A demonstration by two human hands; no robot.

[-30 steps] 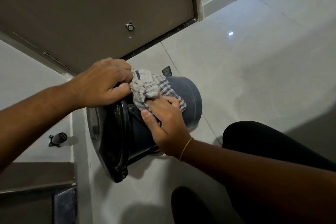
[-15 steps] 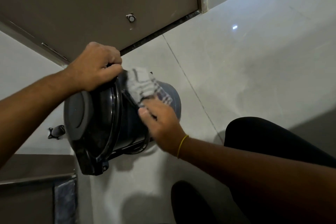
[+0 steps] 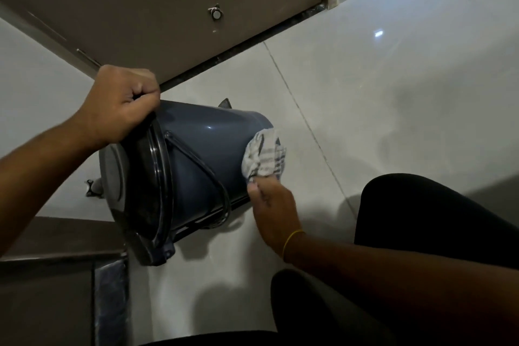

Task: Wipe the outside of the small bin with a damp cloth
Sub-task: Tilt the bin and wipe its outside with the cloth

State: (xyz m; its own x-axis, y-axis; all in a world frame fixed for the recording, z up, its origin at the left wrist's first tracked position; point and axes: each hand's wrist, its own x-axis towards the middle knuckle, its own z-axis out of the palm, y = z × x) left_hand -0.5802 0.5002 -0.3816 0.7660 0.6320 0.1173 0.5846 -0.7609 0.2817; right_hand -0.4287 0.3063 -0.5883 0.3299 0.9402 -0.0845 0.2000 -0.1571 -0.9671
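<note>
Head view: the bin (image 3: 205, 157) lies tipped on the floor (image 3: 393, 107), left hand (image 3: 120, 104) clenched on its rim, while the right hand (image 3: 273, 205), fingers pinching the cloth (image 3: 264, 157), has swept from rim to base, so one strip is wiped.

The floor (image 3: 393, 121) lies open from twelve to three o'clock of the bin (image 3: 207, 154). A door (image 3: 168, 8) closes off eleven o'clock, a doorstop (image 3: 92, 187) sits at nine, a cabinet (image 3: 56, 275) blocks seven, a knee (image 3: 421, 211) crowds four.
</note>
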